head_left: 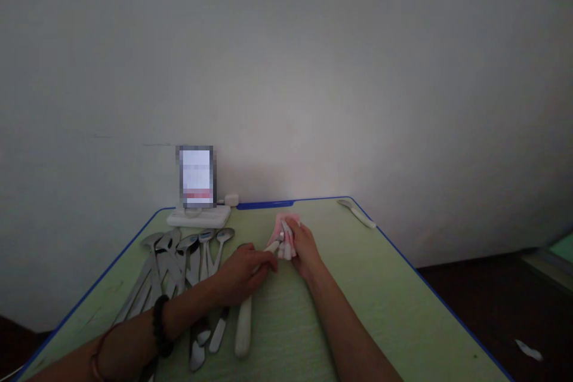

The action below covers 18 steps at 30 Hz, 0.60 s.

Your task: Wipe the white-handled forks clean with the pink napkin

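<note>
My left hand is closed round a white-handled utensil whose handle points back toward me on the green table. My right hand grips a pink cloth bunched around the utensil's front end. I cannot make out the tip of the utensil inside the cloth. A dark bead bracelet sits on my left wrist.
Several metal spoons and knives lie fanned out at the left of the table. A blurred screen stands on a white base at the back edge by the wall. Another white-handled utensil lies at the far right corner. Dark floor is to the right.
</note>
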### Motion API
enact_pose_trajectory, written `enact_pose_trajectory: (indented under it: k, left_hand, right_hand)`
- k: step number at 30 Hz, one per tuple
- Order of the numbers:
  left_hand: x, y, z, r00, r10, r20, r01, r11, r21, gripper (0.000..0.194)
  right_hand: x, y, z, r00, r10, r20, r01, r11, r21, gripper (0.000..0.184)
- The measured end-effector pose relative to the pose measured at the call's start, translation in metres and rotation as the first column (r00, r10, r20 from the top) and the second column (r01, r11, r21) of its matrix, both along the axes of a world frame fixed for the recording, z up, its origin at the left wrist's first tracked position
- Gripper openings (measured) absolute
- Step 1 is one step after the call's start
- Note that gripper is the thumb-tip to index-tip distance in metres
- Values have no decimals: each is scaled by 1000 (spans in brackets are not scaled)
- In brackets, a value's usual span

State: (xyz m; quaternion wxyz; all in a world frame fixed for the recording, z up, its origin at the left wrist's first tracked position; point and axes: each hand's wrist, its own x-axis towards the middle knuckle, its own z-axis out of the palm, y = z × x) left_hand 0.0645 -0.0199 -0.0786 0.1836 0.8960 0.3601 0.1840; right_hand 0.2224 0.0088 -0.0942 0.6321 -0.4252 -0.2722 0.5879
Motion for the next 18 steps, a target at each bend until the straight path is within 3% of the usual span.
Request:
enact_pose_trajectory:
  k: [3,6,10,16,18]
  left_hand:
    - [-1,2,-2,995,48,92,-38,993,-108,30]
    - [-1,5,-1,980,68,188,-35,984,-174,28]
    - [0,4,2,949,92,301,-6,961,-276,26]
    - [2,5,0,930,117,349,-15,960,-281,26]
    - [2,5,-2,928,115,353,-14,961,-276,27]
  right_hand:
    - [2,-2,1,987,105,-120,-99,993,59,33]
    - [-2,-4,1,977,163,-141,-147,982,115,35]
    - [-11,-5,-2,984,168,-59,-159,978,133,35]
    - [-15,-5,-4,979,70,192,-113,969,221,34]
    - [-15,-5,-4,985,84,148,-113,973,203,34]
